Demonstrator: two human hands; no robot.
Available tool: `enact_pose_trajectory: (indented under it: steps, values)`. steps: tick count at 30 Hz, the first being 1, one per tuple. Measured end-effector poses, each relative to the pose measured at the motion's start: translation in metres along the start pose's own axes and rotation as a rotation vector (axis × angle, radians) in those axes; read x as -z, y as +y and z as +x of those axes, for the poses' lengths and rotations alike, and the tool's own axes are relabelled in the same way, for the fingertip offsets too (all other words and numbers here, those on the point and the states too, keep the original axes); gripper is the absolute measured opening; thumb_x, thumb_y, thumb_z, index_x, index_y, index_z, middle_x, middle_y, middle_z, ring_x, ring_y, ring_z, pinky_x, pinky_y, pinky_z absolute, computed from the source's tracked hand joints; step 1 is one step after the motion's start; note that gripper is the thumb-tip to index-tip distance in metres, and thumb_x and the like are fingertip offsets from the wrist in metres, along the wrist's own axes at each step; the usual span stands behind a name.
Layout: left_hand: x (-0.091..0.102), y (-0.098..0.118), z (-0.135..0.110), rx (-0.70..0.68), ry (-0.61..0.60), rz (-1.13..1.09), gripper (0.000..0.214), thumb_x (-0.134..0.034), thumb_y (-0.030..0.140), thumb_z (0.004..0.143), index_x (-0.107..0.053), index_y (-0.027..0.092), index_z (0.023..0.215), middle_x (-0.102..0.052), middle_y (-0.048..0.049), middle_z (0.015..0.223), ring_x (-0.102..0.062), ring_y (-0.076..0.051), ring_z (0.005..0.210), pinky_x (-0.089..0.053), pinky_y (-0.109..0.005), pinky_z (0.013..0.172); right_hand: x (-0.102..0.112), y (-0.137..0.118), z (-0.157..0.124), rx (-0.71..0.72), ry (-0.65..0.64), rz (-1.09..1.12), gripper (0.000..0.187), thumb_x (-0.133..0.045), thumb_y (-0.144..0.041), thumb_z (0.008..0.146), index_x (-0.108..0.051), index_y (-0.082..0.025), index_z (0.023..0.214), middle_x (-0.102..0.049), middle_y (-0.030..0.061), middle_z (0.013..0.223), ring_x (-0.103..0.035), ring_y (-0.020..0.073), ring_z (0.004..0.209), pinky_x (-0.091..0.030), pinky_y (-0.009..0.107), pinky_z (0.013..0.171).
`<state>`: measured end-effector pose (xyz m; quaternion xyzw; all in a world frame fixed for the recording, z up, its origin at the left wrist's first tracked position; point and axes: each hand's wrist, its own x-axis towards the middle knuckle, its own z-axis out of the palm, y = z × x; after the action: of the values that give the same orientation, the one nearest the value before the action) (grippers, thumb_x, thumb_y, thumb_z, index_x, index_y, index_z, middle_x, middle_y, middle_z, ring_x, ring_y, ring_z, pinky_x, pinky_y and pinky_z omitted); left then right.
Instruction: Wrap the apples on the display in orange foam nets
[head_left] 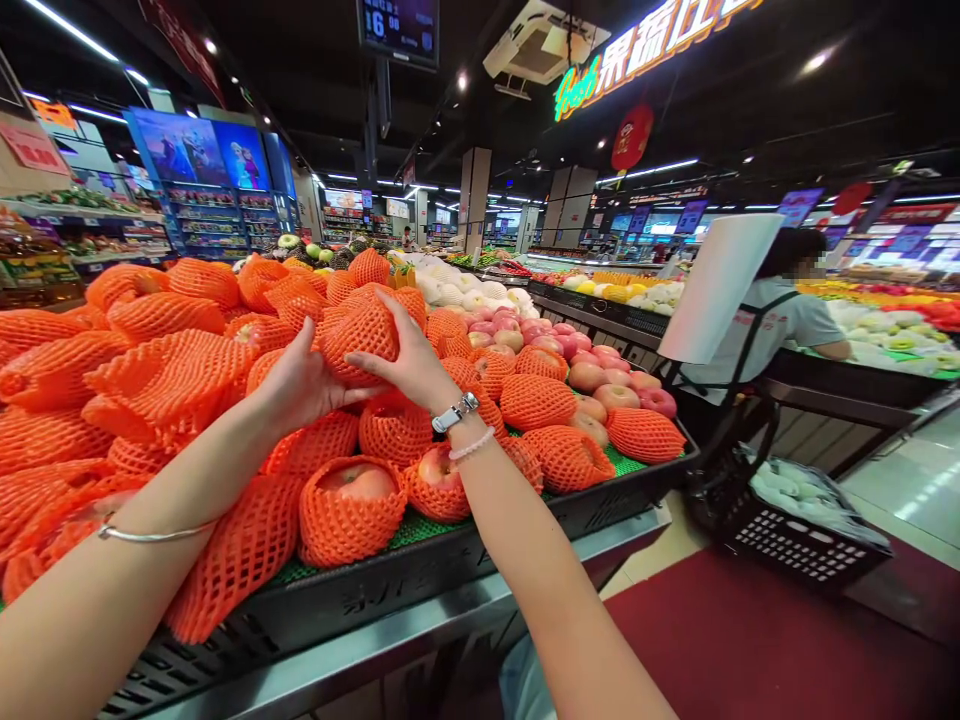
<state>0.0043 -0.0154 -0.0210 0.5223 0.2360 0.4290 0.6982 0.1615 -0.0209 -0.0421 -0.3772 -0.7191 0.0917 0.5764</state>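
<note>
Both my hands hold one apple wrapped in an orange foam net (360, 335) above a heap of netted apples. My left hand (300, 385) cups it from the left and below, fingers closed against the net. My right hand (409, 360), with a watch and a bead bracelet on its wrist, lies over the apple's right side, fingers curved round it. A thin silver bangle sits on my left forearm. Below the hands, netted apples (352, 505) rest on a green mat in a black display tray (420, 570).
Bare pink apples (592, 375) fill the right end of the tray. A person in an apron (772, 320) stands at the adjoining produce stand at right. A black shopping basket (795, 520) sits on the red floor. Shelves line the far left wall.
</note>
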Motion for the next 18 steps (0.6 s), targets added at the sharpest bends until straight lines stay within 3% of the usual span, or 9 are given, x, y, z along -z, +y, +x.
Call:
enact_pose_trajectory:
  steps: [4, 7, 11, 15, 17, 18]
  values:
    - [0.002, 0.003, 0.002, 0.057, -0.078, 0.082, 0.069, -0.014, 0.063, 0.095, -0.052, 0.022, 0.135, -0.072, -0.0154, 0.106, -0.071, -0.032, 0.098, -0.061, -0.04, 0.072, 0.011, -0.006, 0.001, -0.08, 0.118, 0.07, 0.076, -0.07, -0.072, 0.065, -0.051, -0.026, 0.123, -0.057, 0.0107, 0.134, -0.054, 0.0278, 0.124, -0.044, 0.049, 0.108]
    - [0.001, 0.008, 0.001, 0.068, -0.055, 0.119, 0.073, -0.015, 0.068, 0.091, -0.051, 0.021, 0.135, -0.073, -0.0177, 0.1, -0.072, -0.034, 0.091, -0.061, -0.045, 0.071, 0.016, -0.008, 0.004, -0.142, 0.225, 0.251, 0.067, -0.068, -0.071, 0.068, -0.053, -0.025, 0.113, -0.065, 0.0098, 0.12, -0.062, 0.0241, 0.109, -0.051, 0.044, 0.098]
    - [0.001, 0.011, 0.002, 0.033, -0.044, 0.151, 0.072, -0.014, 0.065, 0.094, -0.053, 0.015, 0.129, -0.073, -0.0168, 0.101, -0.072, -0.032, 0.087, -0.061, -0.044, 0.072, 0.034, -0.006, 0.009, -0.176, 0.406, 0.481, 0.065, -0.051, -0.07, 0.081, -0.046, -0.022, 0.125, -0.06, 0.0139, 0.125, -0.063, 0.0247, 0.111, -0.056, 0.045, 0.086]
    - [0.003, 0.01, 0.004, 0.019, -0.015, 0.169, 0.068, -0.011, 0.058, 0.097, -0.061, 0.014, 0.11, -0.073, -0.0151, 0.088, -0.072, -0.027, 0.073, -0.061, -0.042, 0.066, 0.091, 0.008, 0.006, -0.041, 0.769, 0.351, 0.057, -0.018, -0.063, 0.094, -0.025, -0.03, 0.14, -0.046, 0.0139, 0.14, -0.056, 0.0234, 0.123, -0.057, 0.047, 0.082]
    - [0.003, 0.008, 0.004, 0.025, -0.031, 0.165, 0.066, -0.012, 0.057, 0.097, -0.061, 0.014, 0.105, -0.072, -0.0143, 0.084, -0.071, -0.025, 0.068, -0.06, -0.04, 0.063, 0.132, 0.02, 0.0, -0.062, 0.993, 0.085, 0.056, -0.004, -0.058, 0.095, -0.012, -0.03, 0.143, -0.036, 0.0169, 0.147, -0.052, 0.0217, 0.127, -0.057, 0.043, 0.082]
    - [0.003, 0.007, 0.003, 0.028, -0.046, 0.163, 0.064, -0.014, 0.057, 0.097, -0.06, 0.013, 0.104, -0.072, -0.0144, 0.083, -0.071, -0.025, 0.067, -0.06, -0.039, 0.062, 0.153, 0.026, -0.004, -0.118, 1.02, -0.121, 0.057, 0.005, -0.055, 0.095, -0.002, -0.028, 0.145, -0.03, 0.0197, 0.15, -0.05, 0.0206, 0.129, -0.056, 0.04, 0.084]
